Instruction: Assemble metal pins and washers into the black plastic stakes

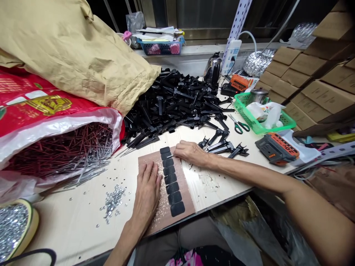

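My left hand [147, 188] lies flat with fingers stretched out on the left part of a brown board [181, 218]. Beside its fingertips runs a column of several black rounded pads [172, 187] on the board. My right hand [191, 152] is closed in a pinch at the top right of that column. From its fingers a thin metal piece [170, 156] sticks out over the upper pads; its exact kind is not clear. Pale crumbs [163, 210] dot the board around the pads. Small shiny metal rings [113, 201] lie scattered left of my left hand.
Black plastic parts [177, 99] form a big heap behind the board. A red bag [55, 111] of thin metal rods opens at left. Scissors [238, 125], a green basket [260, 127] and a battery pack [277, 147] are on the right. Cardboard boxes [318, 96] stand stacked beyond.
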`<state>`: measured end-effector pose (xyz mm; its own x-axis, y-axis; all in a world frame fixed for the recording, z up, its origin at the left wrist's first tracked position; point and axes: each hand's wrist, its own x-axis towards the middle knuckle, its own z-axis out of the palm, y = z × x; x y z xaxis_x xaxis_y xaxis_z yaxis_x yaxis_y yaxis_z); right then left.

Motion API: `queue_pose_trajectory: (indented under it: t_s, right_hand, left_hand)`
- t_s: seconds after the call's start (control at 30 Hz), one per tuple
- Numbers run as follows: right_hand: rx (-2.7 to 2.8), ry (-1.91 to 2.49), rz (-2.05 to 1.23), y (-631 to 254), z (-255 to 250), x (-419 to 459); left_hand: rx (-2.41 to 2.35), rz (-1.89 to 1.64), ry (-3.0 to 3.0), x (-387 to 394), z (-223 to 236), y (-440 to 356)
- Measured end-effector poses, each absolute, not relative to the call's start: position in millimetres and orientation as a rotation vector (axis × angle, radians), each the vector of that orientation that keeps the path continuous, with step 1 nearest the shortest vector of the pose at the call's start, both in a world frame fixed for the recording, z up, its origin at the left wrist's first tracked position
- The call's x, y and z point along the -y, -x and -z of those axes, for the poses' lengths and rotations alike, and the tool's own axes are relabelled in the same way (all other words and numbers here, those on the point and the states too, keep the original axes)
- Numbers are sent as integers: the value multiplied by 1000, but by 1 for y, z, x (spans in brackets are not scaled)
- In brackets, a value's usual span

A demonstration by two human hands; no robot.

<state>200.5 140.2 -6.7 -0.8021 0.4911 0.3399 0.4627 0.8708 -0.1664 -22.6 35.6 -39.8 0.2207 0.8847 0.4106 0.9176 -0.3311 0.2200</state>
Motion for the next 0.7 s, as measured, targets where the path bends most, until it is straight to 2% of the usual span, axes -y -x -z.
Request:
queue_pose_trajectory:
  t_s: [0.1, 0.27, 0.43, 0.57, 0.7]
  right_hand:
    - [2768, 386, -69, -205, 3, -135]
    - [2756, 575, -116, -210, 1, -143]
    - [2837, 180, -110, -214, 4, -139]
    - [2739, 414, -84, -210, 7, -134]
    - [2780, 139, -91, -207, 9, -131]
  left_hand:
    - [1724, 737, 2392, -36, 39, 21]
    - [1696, 718, 2390, -35, 39, 20]
    - [1681, 719, 2403, -35, 38, 20]
    - [1723, 725, 2409, -35, 36, 18]
    - [1739, 735, 2416, -34, 35, 17]
